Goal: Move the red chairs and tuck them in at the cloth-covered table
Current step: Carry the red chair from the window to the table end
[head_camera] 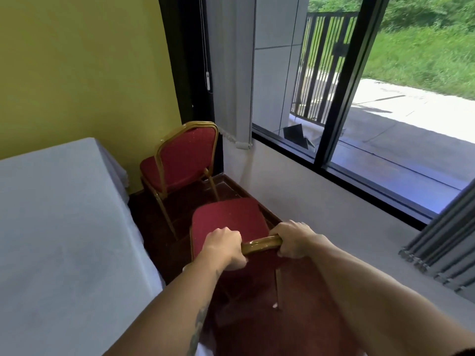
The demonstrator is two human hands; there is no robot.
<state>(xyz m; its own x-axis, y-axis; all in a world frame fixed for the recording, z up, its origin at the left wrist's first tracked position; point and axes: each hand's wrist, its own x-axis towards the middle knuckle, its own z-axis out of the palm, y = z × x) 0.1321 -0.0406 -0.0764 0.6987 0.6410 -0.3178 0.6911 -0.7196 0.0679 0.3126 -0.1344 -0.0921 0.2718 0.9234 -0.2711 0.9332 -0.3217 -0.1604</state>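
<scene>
A red padded chair with a gold frame (228, 219) stands right in front of me, its seat pointing away. My left hand (225, 249) and my right hand (293, 238) both grip the gold top rail of its backrest. A second red chair (180, 160) stands in the corner farther off, its seat facing left toward the yellow wall. The table under a white cloth (59, 227) fills the left side, next to both chairs.
A white wall under a large window (385, 111) runs along the right. Grey vertical blinds (442, 245) hang at the right edge and more in the corner (231, 73). A yellow wall (90, 68) stands behind the table. The dark red floor (257, 317) forms a narrow aisle.
</scene>
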